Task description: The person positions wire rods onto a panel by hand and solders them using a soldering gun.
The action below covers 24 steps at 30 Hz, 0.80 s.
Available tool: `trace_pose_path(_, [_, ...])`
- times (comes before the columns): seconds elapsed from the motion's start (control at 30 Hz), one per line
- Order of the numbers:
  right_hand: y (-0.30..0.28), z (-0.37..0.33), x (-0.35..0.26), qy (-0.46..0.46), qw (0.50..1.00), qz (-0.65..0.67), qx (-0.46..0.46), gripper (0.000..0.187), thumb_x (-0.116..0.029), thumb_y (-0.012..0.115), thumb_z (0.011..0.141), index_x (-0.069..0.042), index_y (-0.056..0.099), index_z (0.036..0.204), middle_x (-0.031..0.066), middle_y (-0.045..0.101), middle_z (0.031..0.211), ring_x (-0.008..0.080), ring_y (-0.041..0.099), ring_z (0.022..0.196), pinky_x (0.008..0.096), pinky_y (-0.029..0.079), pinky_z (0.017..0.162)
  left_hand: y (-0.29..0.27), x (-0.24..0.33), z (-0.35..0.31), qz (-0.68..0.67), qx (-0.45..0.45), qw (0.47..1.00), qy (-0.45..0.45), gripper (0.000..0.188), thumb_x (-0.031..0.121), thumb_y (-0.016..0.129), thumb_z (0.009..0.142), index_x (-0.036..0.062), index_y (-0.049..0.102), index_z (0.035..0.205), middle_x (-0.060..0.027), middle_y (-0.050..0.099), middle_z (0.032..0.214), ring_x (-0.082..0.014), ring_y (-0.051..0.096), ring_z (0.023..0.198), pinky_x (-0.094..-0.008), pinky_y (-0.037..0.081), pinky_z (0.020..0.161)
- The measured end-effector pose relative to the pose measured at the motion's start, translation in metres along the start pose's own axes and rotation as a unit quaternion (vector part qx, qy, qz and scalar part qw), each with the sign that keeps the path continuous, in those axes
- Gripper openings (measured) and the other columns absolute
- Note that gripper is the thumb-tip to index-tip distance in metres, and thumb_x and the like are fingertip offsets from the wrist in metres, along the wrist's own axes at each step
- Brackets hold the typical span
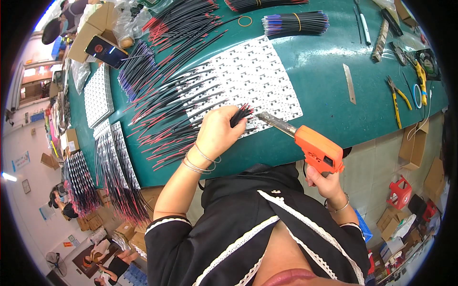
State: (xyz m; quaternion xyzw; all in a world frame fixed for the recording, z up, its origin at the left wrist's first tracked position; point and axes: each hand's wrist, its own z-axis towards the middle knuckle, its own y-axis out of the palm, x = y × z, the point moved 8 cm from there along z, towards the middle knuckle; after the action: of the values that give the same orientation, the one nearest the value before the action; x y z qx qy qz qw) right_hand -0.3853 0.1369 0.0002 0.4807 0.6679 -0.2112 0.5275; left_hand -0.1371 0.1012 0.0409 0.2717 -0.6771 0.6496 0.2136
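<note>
– Left hand: status?
– Curled tight round a wire bundle. Black insulation, red tips, poking out past thumb and forefinger.
– Location of bundle?
– Over the near edge of the white patterned sheet, on the body side of the green table. Can't tell if resting or lifted.
– Right hand?
– Wrapped round the handle of an orange gun-shaped tool. Can't tell finger by finger, mostly hidden. Metal nozzle toward the left, just beside the red tips. Can't confirm contact.
– To the left?
– Loose black wires, also red-tipped, fanned across the sheet's left side and onto the table. Farther left, a stack of white panels; beyond, a dark phone next to an open cardboard box.
– Far side?
– Banded purple-tipped bundle, plus a loose rubber band near it.
– To the right?
– Bare blade, flat on the table. Past that, yellow-handled pliers, spread open near the table edge.
</note>
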Motion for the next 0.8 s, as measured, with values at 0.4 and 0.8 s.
trace_pose_path(0.4, [0.005, 0.004, -0.003, 0.017, 1.0, -0.002, -0.003, 0.034, -0.007, 0.059, 0.079, 0.002, 0.046, 0.11, 0.0033, 0.054, 0.071, 0.0062, 0.048, 0.049, 0.0198, 0.042, 0.042, 0.003, 0.0, 0.001, 0.005, -0.011, 1.0, 0.003, 0.022, 0.014, 0.064, 0.068, -0.0022, 0.049, 0.063, -0.0196, 0.05, 0.059, -0.0365, 0.049, 0.055, -0.038, 0.04, 0.051])
trace_pose_path(0.8, [0.004, 0.002, -0.01, -0.004, 1.0, -0.008, 0.021, 0.022, -0.019, 0.057, 0.082, 0.002, 0.05, 0.088, 0.0016, 0.049, 0.053, 0.0076, 0.045, 0.041, 0.0199, 0.036, 0.038, 0.0, 0.005, 0.003, -0.005, -0.029, 0.999, 0.017, 0.021, 0.014, 0.063, 0.069, -0.0028, 0.051, 0.065, -0.0199, 0.048, 0.057, -0.0368, 0.048, 0.055, -0.0383, 0.038, 0.05])
